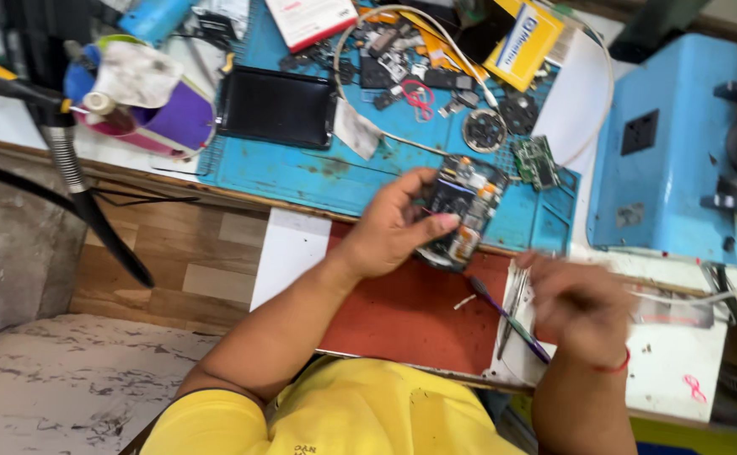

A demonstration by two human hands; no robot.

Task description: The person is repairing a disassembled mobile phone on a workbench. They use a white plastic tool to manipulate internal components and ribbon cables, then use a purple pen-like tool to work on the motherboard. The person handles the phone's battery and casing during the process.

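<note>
Cluttered and crowded, the table [301,244] carried a blue work mat [301,168] at the back and a red-brown mat [410,312] nearer the person in the yellow shirt [343,413].

Over the seam between the two mats, the left hand [398,227] was curled closed around an opened phone body [461,206] with its circuit board showing, thumb along the near edge and fingers behind it; the phone was lifted off the table and tilted.

At four o'clock from the phone, the right hand [583,307] was blurred by motion; it was loosely bent, and I cannot tell whether it gripped anything. Just at its nine o'clock lay a purple-handled tool [507,320] and metal tweezers [513,307] on the edge of a white tray [672,371], touching or nearly touching the fingers.

At one o'clock from the phone sat a small green circuit board [537,162], with a round dark part [484,130] at twelve. At ten o'clock a black tablet-like screen [277,108] lay flat on the blue mat, and beyond it a purple and white container [153,105]. A blue machine housing [672,160] stood at three o'clock, close to the right hand. A white cable [592,84] looped over loose parts at the back.
</note>
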